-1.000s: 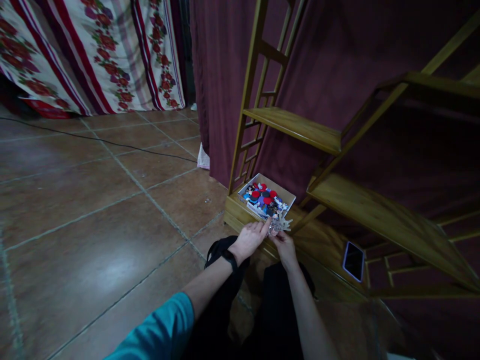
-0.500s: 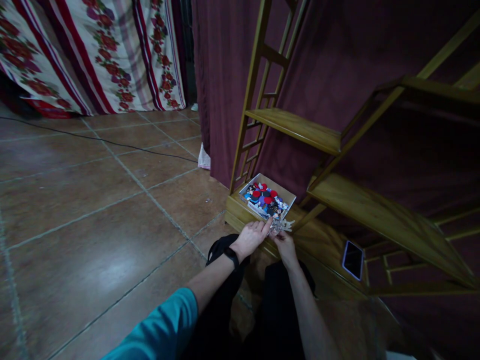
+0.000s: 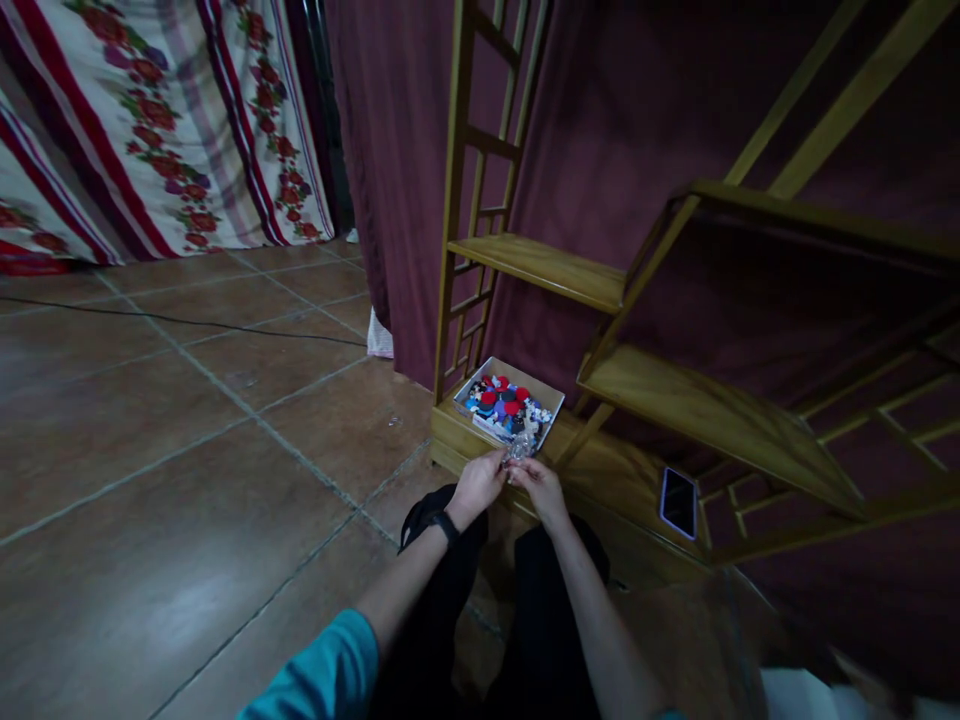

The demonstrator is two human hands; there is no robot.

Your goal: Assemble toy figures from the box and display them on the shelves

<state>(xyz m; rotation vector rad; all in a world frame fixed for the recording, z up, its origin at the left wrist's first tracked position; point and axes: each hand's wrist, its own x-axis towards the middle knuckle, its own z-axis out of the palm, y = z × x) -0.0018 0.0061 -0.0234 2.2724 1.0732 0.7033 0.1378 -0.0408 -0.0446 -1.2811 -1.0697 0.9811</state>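
My left hand (image 3: 480, 486), with a dark band on its wrist, is closed on the near left side of a crinkled clear plastic bag (image 3: 519, 446). From the right, my right hand (image 3: 543, 490) pinches the same bag, and the fingertips of both hands nearly meet. What the bag contains is too small to make out. Just beyond it is a shallow cardboard box (image 3: 547, 396), filled with small red, black, blue, purple and white pieces (image 3: 501, 400). The bag's far end overlaps the box's near corner in view.
The box stands on the low base of a wooden shelf unit (image 3: 619, 480). A phone (image 3: 679, 503) with a purple edge lies farther right on it. Shelf boards (image 3: 540, 268) jut out above. A cable (image 3: 187, 322) crosses the tiled floor (image 3: 202, 470) at left.
The view has shifted, so the shelf and box sit farther left. My right hand has turned upward beside the left, and the bag is now gripped between both sets of fingertips.
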